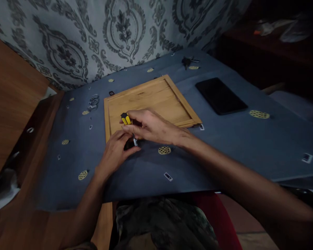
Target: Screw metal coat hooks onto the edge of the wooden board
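A framed wooden panel point(151, 100), like a cabinet door, lies flat on the blue cloth. My right hand point(153, 126) is closed around a screwdriver with a yellow and black handle point(126, 119), held over the panel's near left corner. Just below it, my left hand point(116, 149) curls with thumb and fingers about a small shiny metal piece point(135, 141) at the panel's near edge. The fingers cover most of that piece, so its kind is unclear. The screwdriver's tip is hidden by my hands.
Several metal parts point(93, 102) lie left of the panel. A black tablet point(220, 95) rests to the right, and a dark bundle, perhaps keys point(189, 62), sits at the back. A patterned curtain point(125, 31) hangs behind the table; a wooden surface point(13, 100) stands at left.
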Demonstrator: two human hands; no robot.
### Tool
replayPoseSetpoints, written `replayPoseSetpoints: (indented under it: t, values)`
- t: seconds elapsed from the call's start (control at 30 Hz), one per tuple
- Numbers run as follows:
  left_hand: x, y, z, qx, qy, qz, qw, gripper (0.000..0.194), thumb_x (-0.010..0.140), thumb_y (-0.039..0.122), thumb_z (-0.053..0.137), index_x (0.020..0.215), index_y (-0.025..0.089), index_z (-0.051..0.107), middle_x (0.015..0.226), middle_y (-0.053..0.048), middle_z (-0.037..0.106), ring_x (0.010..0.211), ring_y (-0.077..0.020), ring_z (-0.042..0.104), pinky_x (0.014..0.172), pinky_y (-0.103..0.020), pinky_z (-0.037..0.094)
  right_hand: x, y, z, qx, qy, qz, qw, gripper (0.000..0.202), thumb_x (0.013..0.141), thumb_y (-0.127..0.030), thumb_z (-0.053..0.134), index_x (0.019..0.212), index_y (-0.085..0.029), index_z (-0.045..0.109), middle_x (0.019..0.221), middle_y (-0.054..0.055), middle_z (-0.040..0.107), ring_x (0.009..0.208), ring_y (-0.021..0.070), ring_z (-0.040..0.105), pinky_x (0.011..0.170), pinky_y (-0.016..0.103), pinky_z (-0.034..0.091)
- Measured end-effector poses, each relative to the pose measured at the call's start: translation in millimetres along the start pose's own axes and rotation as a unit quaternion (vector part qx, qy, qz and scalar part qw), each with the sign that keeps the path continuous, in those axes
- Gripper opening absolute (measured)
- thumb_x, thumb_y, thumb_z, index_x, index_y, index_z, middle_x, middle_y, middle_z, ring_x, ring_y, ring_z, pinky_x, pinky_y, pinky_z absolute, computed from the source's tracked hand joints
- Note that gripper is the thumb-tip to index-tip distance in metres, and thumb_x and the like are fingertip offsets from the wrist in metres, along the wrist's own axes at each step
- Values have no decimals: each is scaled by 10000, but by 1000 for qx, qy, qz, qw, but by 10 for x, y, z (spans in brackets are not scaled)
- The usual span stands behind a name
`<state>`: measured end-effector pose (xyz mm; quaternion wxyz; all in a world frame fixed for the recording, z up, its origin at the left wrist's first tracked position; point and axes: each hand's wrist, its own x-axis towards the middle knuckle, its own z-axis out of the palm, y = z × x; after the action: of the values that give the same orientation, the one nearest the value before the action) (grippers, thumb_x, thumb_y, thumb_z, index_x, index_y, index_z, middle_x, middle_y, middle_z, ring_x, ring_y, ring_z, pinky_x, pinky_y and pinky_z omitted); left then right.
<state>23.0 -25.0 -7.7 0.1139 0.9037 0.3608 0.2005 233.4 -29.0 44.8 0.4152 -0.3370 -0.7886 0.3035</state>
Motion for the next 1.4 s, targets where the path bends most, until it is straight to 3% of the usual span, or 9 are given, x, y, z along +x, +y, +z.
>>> replayPoseSetpoints:
  t: [0.2,0.43,0.6,0.97,1.13,1.4]
  values:
    - [0,-11,11,1,4,1,1000,365,933,500,750,1151,211,706,1184,-80,728,1115,-287,687,979,-449,580,-24,43,38,27,18,2,999,295,1030,-376,530,792,-210,475,700,-38,494,643,107,433,609,256,293]
    - [-2,10,-1,4,-2,-5,1000,369,935,443,768,1231,238,690,1197,-69,734,1124,-285,696,991,-470,588,-14,87,118,52,61,-14,997,498,1001,-603,539,713,-234,367,659,-53,454,635,103,442,612,262,291]
    - [1,18,-6,1,-5,-9,1000,409,916,418,792,1258,221,687,1227,-87,728,1153,-299,686,996,-478,585,-21,108,188,27,117,7,993,454,984,-532,596,725,-234,372,656,-66,439,629,94,413,617,263,304]
    - [19,39,-26,-5,-7,-6,1000,315,914,382,800,1160,208,704,1150,-70,736,1091,-279,698,962,-432,580,-98,57,107,126,59,15,990,374,1001,-510,597,810,-198,522,680,-63,455,612,91,466,576,246,327]
    - [17,27,-27,-13,-7,-10,1000,293,915,421,793,1101,209,714,1126,-70,733,1059,-277,699,931,-433,586,-79,110,148,149,81,8,986,470,978,-598,615,755,-192,534,664,-61,445,602,93,463,577,245,343]
    - [15,18,-18,-4,-8,-4,1000,326,933,441,769,1170,228,702,1161,-68,742,1091,-280,704,963,-457,589,-60,117,189,94,113,-35,988,450,1001,-570,591,758,-196,533,701,-43,498,659,102,493,611,247,354]
